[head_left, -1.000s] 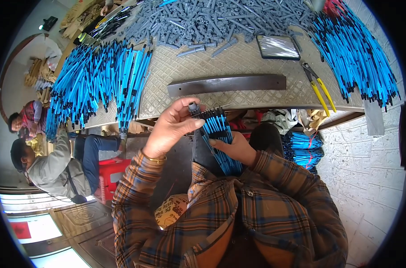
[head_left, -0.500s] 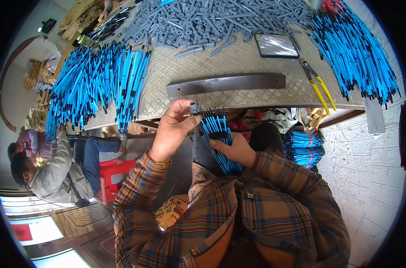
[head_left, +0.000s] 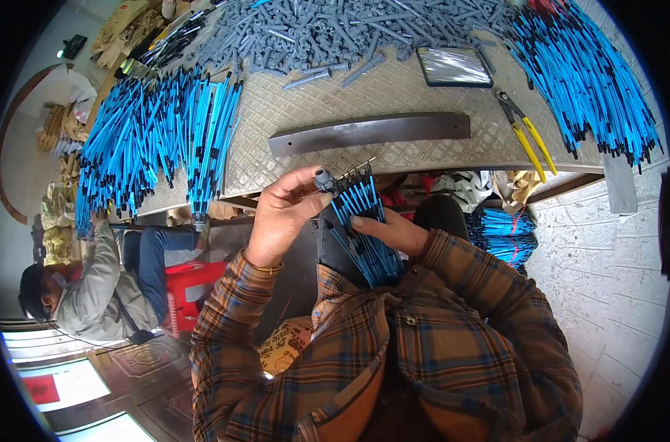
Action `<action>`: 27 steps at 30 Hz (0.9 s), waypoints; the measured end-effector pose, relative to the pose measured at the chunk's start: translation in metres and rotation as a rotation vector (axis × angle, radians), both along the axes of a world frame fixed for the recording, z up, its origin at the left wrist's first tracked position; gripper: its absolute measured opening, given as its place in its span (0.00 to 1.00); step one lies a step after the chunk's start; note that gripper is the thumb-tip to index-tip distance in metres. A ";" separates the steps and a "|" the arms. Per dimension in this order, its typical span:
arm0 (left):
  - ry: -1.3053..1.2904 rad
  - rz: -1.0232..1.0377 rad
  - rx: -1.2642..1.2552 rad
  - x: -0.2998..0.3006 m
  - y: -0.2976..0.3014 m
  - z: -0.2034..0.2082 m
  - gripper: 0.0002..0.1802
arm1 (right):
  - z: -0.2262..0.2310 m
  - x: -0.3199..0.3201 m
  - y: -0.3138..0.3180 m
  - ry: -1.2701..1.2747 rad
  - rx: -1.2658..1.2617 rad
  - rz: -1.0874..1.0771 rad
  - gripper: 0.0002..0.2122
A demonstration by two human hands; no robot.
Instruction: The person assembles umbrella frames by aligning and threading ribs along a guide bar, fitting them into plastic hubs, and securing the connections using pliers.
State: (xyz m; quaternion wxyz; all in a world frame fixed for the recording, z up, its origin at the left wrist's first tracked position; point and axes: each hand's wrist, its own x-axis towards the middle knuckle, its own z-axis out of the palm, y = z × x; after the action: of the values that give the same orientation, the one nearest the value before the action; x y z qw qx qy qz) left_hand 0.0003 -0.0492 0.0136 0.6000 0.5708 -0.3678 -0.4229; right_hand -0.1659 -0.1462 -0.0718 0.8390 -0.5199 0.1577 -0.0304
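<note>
Thumb and fingers of my left hand [head_left: 287,214] pinch a grey plastic fitting [head_left: 323,179] with a round open end facing up. My right hand [head_left: 394,237] wraps round a bundle of thin blue rods with black tips [head_left: 358,197], its thumb lying across them. The bundle slants over my lap, its upper tips right beside the fitting. A thin metallic shaft [head_left: 361,168] juts up to the right above the tips; whether it belongs to a rod is unclear. Part of the bundle is hidden behind my right hand.
Grey plastic fittings [head_left: 327,33] heap at the table's back. Blue rods lie piled left [head_left: 147,140] and right [head_left: 589,81]. A dark metal bar [head_left: 372,132], yellow-handled pliers [head_left: 524,136] and a tray of thin pins [head_left: 454,66] rest on the table. A person [head_left: 99,287] sits at left.
A thin metallic shaft now sticks out above the rod tips near the fitting. My hands keep nearly the same place and grip. The view has shifted slightly.
</note>
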 end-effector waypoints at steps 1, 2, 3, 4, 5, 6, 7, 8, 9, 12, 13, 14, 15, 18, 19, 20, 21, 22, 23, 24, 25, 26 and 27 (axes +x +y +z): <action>-0.026 0.027 0.005 -0.004 0.000 0.001 0.19 | 0.000 0.000 0.000 0.022 0.002 0.011 0.24; -0.052 0.054 0.010 -0.007 -0.001 0.001 0.20 | 0.000 0.000 0.000 0.045 0.005 0.023 0.24; -0.052 0.052 0.011 -0.011 -0.001 0.000 0.20 | -0.001 -0.001 0.001 0.045 0.006 0.021 0.24; -0.093 0.069 0.001 -0.014 -0.001 -0.002 0.20 | -0.001 -0.001 0.003 0.063 -0.043 -0.006 0.24; -0.134 0.085 -0.008 -0.017 -0.002 -0.003 0.20 | -0.002 -0.001 0.006 0.082 -0.091 -0.033 0.25; -0.175 0.102 -0.018 -0.019 -0.002 -0.004 0.20 | -0.002 -0.001 0.007 0.101 -0.139 -0.060 0.25; -0.174 0.099 -0.016 -0.019 -0.003 -0.004 0.20 | -0.001 -0.002 0.007 0.102 -0.137 -0.063 0.25; -0.127 0.091 -0.014 -0.018 -0.004 -0.004 0.20 | 0.001 -0.002 0.007 0.102 -0.122 -0.066 0.25; -0.081 0.084 -0.011 -0.017 -0.006 -0.004 0.21 | 0.004 -0.003 0.006 0.102 -0.107 -0.069 0.26; -0.012 0.052 -0.019 -0.013 -0.007 -0.005 0.21 | 0.004 -0.003 0.006 0.081 -0.071 -0.073 0.27; 0.010 0.027 -0.031 -0.011 -0.007 -0.005 0.21 | 0.002 -0.003 0.006 0.058 -0.052 -0.075 0.27; 0.031 0.003 -0.044 -0.009 -0.007 -0.006 0.21 | 0.001 -0.003 0.005 0.036 -0.032 -0.077 0.28; 0.031 0.001 -0.042 -0.007 -0.006 -0.007 0.21 | 0.000 -0.003 0.005 0.036 -0.030 -0.078 0.28; 0.035 -0.039 -0.036 -0.001 -0.004 -0.009 0.21 | -0.005 -0.002 0.003 0.031 -0.026 0.008 0.28; 0.035 -0.040 -0.034 0.000 -0.004 -0.009 0.21 | -0.005 -0.002 0.003 0.031 -0.025 0.007 0.28; 0.044 -0.049 -0.030 -0.001 -0.005 -0.007 0.21 | -0.004 -0.002 0.003 0.038 -0.017 0.013 0.28; 0.052 -0.058 -0.026 -0.001 -0.005 -0.005 0.21 | -0.003 -0.002 0.002 0.045 -0.010 0.019 0.28; 0.061 -0.068 -0.023 -0.001 -0.005 -0.004 0.21 | -0.002 -0.003 0.002 0.052 -0.004 0.025 0.28; 0.061 -0.069 -0.022 0.001 -0.004 -0.003 0.21 | -0.003 -0.003 0.003 0.051 -0.003 0.024 0.28; 0.076 -0.102 0.008 0.004 -0.002 -0.003 0.21 | -0.003 -0.004 0.004 0.040 -0.030 0.035 0.28; 0.092 -0.136 0.037 0.008 0.000 -0.002 0.21 | -0.004 -0.004 0.005 0.029 -0.058 0.045 0.28; 0.107 -0.169 0.067 0.009 0.001 -0.001 0.20 | -0.004 -0.005 0.006 0.017 -0.086 0.055 0.28; 0.106 -0.170 0.066 0.008 0.001 0.000 0.20 | -0.003 -0.005 0.007 0.016 -0.087 0.054 0.28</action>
State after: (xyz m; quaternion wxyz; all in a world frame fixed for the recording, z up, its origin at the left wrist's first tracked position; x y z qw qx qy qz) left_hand 0.0082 -0.0481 0.0136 0.5613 0.5338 -0.3688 -0.5138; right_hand -0.1709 -0.1396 -0.0745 0.8149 -0.5601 0.1488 -0.0103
